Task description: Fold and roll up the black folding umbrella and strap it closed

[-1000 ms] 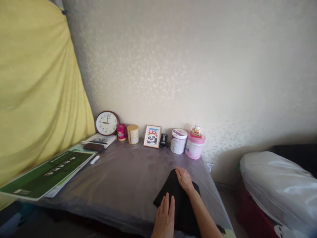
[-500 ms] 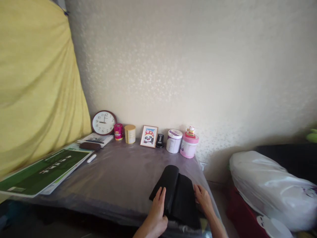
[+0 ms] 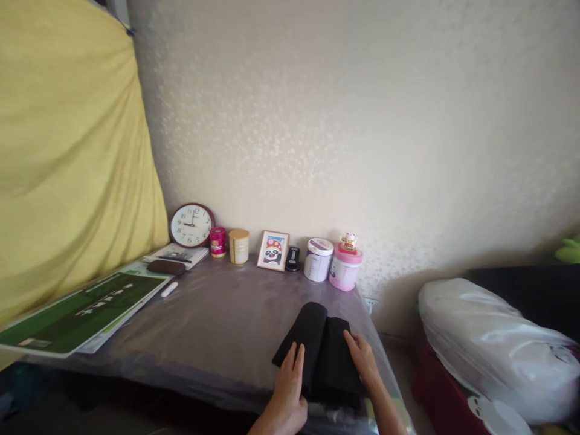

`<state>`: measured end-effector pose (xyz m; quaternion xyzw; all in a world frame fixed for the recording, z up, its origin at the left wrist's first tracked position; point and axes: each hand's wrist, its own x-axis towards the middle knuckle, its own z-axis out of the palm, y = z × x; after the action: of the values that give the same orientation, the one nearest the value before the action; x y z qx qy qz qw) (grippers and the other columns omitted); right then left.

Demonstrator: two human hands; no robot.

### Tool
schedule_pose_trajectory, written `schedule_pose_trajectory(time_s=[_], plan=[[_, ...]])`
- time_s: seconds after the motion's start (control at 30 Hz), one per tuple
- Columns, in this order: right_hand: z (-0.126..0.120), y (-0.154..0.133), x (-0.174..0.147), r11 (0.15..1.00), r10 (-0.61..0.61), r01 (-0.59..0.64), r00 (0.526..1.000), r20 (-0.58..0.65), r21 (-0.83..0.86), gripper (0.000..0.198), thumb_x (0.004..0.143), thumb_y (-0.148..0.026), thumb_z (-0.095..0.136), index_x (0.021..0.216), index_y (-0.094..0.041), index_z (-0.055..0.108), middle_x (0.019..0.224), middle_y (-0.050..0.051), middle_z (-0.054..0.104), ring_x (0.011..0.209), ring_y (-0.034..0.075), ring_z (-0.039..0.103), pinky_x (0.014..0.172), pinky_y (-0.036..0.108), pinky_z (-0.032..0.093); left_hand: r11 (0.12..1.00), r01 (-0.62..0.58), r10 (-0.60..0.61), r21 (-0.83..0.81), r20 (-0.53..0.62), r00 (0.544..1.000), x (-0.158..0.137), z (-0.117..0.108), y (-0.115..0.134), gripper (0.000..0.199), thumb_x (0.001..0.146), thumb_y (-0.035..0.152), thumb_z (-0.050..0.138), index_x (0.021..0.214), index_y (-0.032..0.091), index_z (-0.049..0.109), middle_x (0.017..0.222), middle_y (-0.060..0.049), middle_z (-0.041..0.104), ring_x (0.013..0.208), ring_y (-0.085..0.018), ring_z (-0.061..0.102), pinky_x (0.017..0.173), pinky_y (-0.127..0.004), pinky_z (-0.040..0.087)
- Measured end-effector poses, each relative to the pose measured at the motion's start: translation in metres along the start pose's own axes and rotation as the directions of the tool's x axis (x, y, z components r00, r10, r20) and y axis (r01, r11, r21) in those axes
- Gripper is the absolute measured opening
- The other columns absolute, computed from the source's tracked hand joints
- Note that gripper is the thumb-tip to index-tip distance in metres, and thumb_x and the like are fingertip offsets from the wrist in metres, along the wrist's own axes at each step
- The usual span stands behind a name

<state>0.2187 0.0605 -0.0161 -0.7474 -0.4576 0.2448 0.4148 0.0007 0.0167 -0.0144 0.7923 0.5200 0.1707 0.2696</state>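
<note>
A folded, soft-looking black sheet (image 3: 338, 362), perhaps cloth, lies near the front right of the table, with a rounded fold standing up along its left half. My left hand (image 3: 287, 386) rests on the sheet's left part, fingers stretched out and lying against it. At the right edge, my right hand (image 3: 362, 359) has its fingers closed on the sheet; its thumb is hidden.
Along the wall stand a round clock (image 3: 193, 225), a pink tin (image 3: 218, 243), a yellow-lidded jar (image 3: 238, 248), a framed panda picture (image 3: 272, 251) and two tubs (image 3: 318, 261). Green-covered flat boards (image 3: 86, 314) lie left. A white plastic bag (image 3: 498, 344) bulges beyond the table's right edge.
My right hand has moved left and a little up, its fingers now farther over the black sheet's right part. My left hand stays nearly in place. The view has shifted slightly.
</note>
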Motion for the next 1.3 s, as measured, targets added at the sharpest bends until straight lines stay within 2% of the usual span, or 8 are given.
schedule_pose_trajectory(time_s=[0.17,0.37,0.57,0.73,0.97,1.1,1.2,1.3], plan=[[0.000,-0.001,-0.003,0.991,-0.076,0.073,0.997,0.025,0.112,0.046,0.067,-0.060,0.042,0.062,-0.016,0.053,0.063,0.006,0.057,0.065,0.021,0.054,0.058,0.029,0.040,0.999,0.007,-0.007,0.051,-0.004,1.000,-0.002,0.005,-0.001,0.097,0.053,-0.005,0.041,0.142,0.011,0.008,0.147,-0.013,0.001,0.136,-0.021,0.009,0.110,-0.031,0.017],[0.002,-0.031,-0.008,0.961,-0.189,0.182,0.982,0.017,0.208,0.045,0.073,-0.059,0.044,0.067,-0.015,0.051,0.064,0.003,0.052,0.063,0.016,0.048,0.054,0.025,0.037,0.996,0.014,-0.014,0.091,-0.004,1.000,0.000,0.014,-0.004,0.098,0.054,-0.003,0.044,0.142,0.014,0.006,0.147,-0.015,0.001,0.136,-0.023,0.011,0.109,-0.034,0.019],[0.032,-0.062,0.003,0.943,-0.285,0.280,0.959,-0.002,0.178,0.048,0.071,-0.060,0.043,0.070,-0.014,0.055,0.062,0.004,0.051,0.060,0.015,0.046,0.055,0.025,0.037,0.989,0.041,-0.030,0.140,-0.084,0.996,0.012,0.040,-0.014,0.105,0.044,0.003,0.047,0.142,0.011,0.009,0.147,-0.016,0.006,0.135,-0.026,0.016,0.109,-0.037,0.021],[0.057,-0.062,0.015,0.965,-0.232,0.223,0.971,0.053,0.139,0.050,0.073,-0.055,0.041,0.086,-0.011,0.058,0.073,0.009,0.061,0.071,0.021,0.057,0.062,0.029,0.044,0.991,0.017,0.003,0.135,-0.144,0.990,0.021,0.059,-0.026,0.107,0.040,0.007,0.048,0.141,0.009,0.014,0.147,-0.016,0.007,0.134,-0.031,0.014,0.110,-0.041,0.018],[0.075,-0.059,0.024,0.988,-0.149,0.141,0.977,0.150,0.067,0.041,0.079,-0.040,0.043,0.103,-0.009,0.053,0.089,0.013,0.065,0.082,0.022,0.062,0.069,0.030,0.047,0.987,-0.037,0.043,0.159,-0.037,0.998,0.018,0.040,-0.028,0.094,0.044,0.005,0.048,0.135,-0.003,0.027,0.145,-0.022,0.011,0.134,-0.030,0.016,0.110,-0.036,0.021],[0.082,-0.066,0.019,0.992,-0.121,0.108,0.955,0.272,0.063,0.039,0.084,-0.037,0.038,0.110,-0.010,0.045,0.072,0.006,0.065,0.057,0.016,0.061,0.051,0.026,0.044,0.988,-0.051,0.048,0.146,0.024,0.999,0.011,0.027,-0.034,0.089,0.052,0.008,0.049,0.136,-0.006,0.023,0.142,-0.022,0.020,0.133,-0.028,0.021,0.109,-0.035,0.024],[0.082,-0.074,0.013,0.991,-0.132,0.125,0.926,0.354,0.044,0.031,0.086,-0.034,0.036,0.106,-0.012,0.045,0.071,0.003,0.065,0.052,0.011,0.059,0.048,0.021,0.041,0.991,-0.033,0.024,0.126,0.069,0.997,0.001,0.022,-0.041,0.084,0.059,0.014,0.048,0.137,-0.004,0.021,0.141,-0.020,0.024,0.131,-0.025,0.027,0.107,-0.033,0.027],[0.078,-0.079,0.008,0.980,-0.184,0.201,0.908,0.377,-0.004,0.023,0.086,-0.029,0.037,0.097,-0.014,0.050,0.075,0.002,0.066,0.052,0.009,0.058,0.052,0.020,0.040,0.982,0.021,-0.014,0.185,-0.039,0.999,-0.007,0.022,-0.044,0.082,0.060,0.016,0.051,0.137,0.003,0.027,0.140,-0.016,0.028,0.129,-0.024,0.032,0.106,-0.033,0.029]])
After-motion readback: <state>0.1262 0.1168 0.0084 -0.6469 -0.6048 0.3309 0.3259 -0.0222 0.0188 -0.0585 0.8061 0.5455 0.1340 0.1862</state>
